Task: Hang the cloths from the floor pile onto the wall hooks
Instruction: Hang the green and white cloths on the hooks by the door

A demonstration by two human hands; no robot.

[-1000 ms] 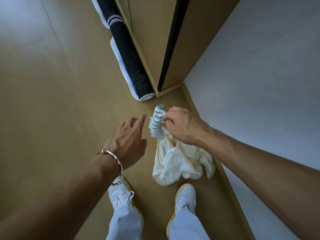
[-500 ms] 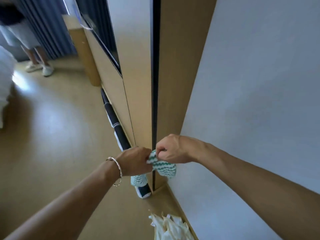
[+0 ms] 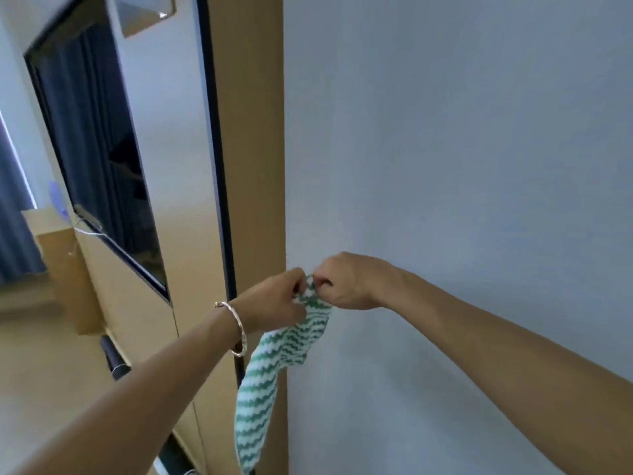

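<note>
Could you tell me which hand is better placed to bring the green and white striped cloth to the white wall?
Probably the right hand: it pinches the green and white striped cloth at its top, before the white wall; the left hand sits over the wooden panel.

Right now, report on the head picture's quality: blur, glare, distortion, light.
Head view: soft all over, fingertips smeared where the left hand and right hand pinch the green-striped cloth; same view, the wide-angle lens tilts the edges of the wooden panel; the dark glossy screen shows dim reflections; the white wall is evenly lit, without hard shadows.
</note>
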